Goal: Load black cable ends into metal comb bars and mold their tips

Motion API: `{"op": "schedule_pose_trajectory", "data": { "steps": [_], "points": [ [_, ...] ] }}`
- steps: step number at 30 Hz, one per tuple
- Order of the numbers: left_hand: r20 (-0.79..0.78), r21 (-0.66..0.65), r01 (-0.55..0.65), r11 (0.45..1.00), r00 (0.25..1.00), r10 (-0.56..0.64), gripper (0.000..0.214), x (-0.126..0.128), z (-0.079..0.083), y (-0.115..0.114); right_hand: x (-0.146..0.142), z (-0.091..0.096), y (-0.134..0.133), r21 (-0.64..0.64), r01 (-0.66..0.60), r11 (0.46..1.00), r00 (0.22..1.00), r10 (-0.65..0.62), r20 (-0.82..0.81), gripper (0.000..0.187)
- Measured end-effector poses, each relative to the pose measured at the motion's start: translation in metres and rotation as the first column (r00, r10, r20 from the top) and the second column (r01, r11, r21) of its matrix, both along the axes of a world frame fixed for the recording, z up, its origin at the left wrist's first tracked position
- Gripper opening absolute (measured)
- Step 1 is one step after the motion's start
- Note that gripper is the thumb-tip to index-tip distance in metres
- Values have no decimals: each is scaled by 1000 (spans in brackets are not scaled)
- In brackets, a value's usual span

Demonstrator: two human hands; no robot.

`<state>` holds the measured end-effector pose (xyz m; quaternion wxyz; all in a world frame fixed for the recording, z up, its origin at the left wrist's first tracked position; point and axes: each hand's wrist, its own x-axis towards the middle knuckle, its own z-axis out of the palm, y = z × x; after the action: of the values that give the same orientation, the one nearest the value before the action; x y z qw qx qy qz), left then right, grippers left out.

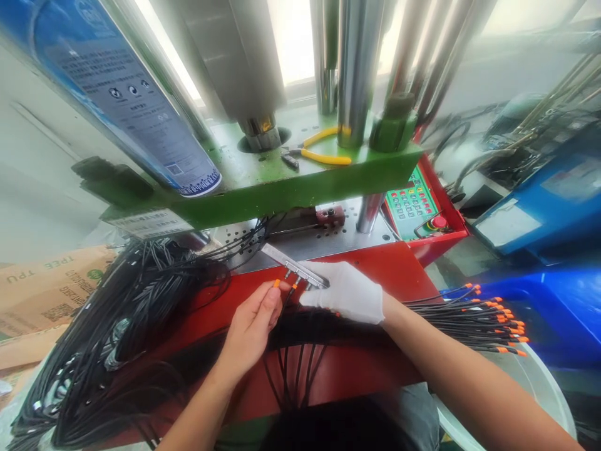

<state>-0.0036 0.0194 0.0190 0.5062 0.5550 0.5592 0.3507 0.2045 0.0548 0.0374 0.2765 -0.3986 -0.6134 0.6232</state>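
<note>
My bare left hand pinches a black cable close to its orange tip. In my right hand, which wears a white glove, is a slim metal bar with short pins along its lower edge. The bar slants down to the right, its right end between thumb and fingers. At one pin sits another orange-tipped cable end. The held orange tip is just left of the pins; whether it touches one, I cannot tell. Several black cables hang below my hands over the red surface.
Ahead is a press with a green plate, bearing yellow-handled cutters and a spray can. Black cable bundles lie left; orange-tipped cables lie right. A control panel with a red button stands behind right, near a blue bin.
</note>
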Motion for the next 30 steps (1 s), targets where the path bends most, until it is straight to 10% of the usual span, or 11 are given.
{"op": "schedule_pose_trajectory", "data": {
  "steps": [21, 30],
  "points": [
    [-57, 67, 50, 997, 997, -47, 28, -3, -4, 3, -1, 0, -2, -30, -53, 998, 991, 49, -128, 53],
    [-383, 164, 106, 981, 923, -36, 29, 8, 6, 6, -3, -12, -4, 140, 41, 989, 973, -72, 219, 63]
  ]
}}
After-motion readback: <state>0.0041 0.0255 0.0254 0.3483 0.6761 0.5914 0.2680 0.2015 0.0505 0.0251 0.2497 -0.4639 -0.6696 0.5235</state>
